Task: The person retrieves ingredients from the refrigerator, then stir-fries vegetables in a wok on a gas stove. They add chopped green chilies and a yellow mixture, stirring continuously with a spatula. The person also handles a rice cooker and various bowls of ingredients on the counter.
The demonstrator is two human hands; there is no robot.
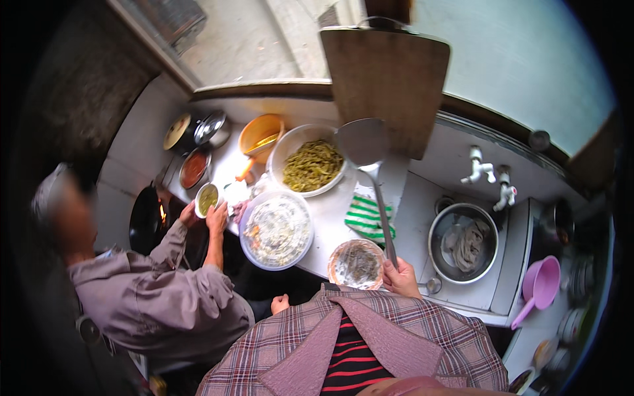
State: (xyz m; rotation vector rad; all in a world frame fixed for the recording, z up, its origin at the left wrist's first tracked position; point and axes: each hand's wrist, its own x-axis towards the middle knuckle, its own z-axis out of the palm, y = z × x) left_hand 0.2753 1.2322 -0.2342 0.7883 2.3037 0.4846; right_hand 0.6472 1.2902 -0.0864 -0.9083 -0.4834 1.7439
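My right hand (402, 278) grips the handle of a metal wok spatula (364, 143), whose broad blade points away from me, in front of a wooden cutting board (391, 84). Left of that hand stands a bowl with dark residue (356, 265). A green and white striped cloth (369, 218) lies beside the spatula's handle. My left hand (280, 304) hangs low at the counter's front, partly hidden by my sleeve; whether it holds anything is not plain. Before me are a large bowl of cut green vegetables (313, 165) and a tub with whitish food (276, 230).
At the left, another person (158, 297) holds a small bowl of green food (208, 198) near a wok (148, 218) with flame showing. A bowl of red sauce (194, 169) and an orange basin (261, 136) stand behind. Right are a metal basin (463, 242), taps and a pink ladle (541, 282).
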